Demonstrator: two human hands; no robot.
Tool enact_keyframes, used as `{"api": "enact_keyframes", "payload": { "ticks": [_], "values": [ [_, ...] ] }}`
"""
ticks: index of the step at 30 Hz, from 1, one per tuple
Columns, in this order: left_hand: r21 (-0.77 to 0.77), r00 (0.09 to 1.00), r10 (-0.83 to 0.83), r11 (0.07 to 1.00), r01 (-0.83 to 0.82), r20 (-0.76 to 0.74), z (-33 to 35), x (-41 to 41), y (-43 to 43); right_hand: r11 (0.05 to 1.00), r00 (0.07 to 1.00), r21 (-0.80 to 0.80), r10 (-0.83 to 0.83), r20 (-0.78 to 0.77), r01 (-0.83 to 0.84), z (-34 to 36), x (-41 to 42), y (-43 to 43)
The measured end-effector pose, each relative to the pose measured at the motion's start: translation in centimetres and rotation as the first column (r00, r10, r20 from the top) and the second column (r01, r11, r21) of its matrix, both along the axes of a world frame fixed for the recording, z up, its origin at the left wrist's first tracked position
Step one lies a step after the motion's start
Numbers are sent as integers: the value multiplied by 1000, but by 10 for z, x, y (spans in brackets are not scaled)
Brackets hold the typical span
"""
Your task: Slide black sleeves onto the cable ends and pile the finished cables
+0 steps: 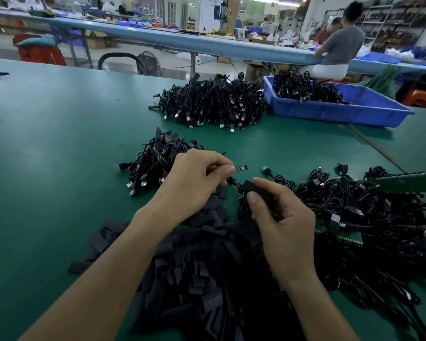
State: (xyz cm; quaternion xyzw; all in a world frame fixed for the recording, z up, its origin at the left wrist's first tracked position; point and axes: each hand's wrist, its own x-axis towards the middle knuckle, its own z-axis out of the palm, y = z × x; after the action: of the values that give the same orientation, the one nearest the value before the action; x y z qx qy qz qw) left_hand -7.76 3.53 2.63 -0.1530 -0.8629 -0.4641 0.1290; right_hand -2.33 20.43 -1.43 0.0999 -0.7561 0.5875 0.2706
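Here, on the green table (47,143), were entered:

1. Left hand (194,178): thumb and forefinger pinched the bare cable end (241,167), a small circuit board on its wire. It was held clear of the mat in the table's middle, probably so the board pointed free for sleeving.
2. Right hand (280,217): thumb and fingers gripped one black sleeve (255,187) just beside and below the board. Its open mouth was turned toward the left hand, apparently ready to be drawn over the end. Whether the wire already ran inside the sleeve could not be told.
3. Loose sleeves (194,279): a heap at the near edge, under both forearms, within easy reach of either hand.
4. Tangled cables (354,207): spread along the right edge beside the right hand, judged to be the waiting stock, since it lay on the side that feeds the work.
5. Small cable pile (158,161): just behind the left hand, judged to be the finished lot, placed where the left hand can drop each piece.
6. Large cable pile (212,102): further toward the far edge, well apart from the hands.
7. Blue tray (330,114): near the far right corner, touching or just beside the large pile, with more cables inside.
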Motion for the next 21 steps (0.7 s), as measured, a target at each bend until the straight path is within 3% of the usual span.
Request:
{"api": "enact_keyframes", "payload": {
  "ticks": [7, 21],
  "values": [
    [149, 991, -125, 982, 118, 43, 3, 0, 1, 993, 998, -100, -55, 10, 56, 5, 0, 7],
    [158, 975, -201, 970, 185, 95, 6, 6, 6, 986, 994, -126, -105, 41, 109, 7, 0, 10]
  ]
}}
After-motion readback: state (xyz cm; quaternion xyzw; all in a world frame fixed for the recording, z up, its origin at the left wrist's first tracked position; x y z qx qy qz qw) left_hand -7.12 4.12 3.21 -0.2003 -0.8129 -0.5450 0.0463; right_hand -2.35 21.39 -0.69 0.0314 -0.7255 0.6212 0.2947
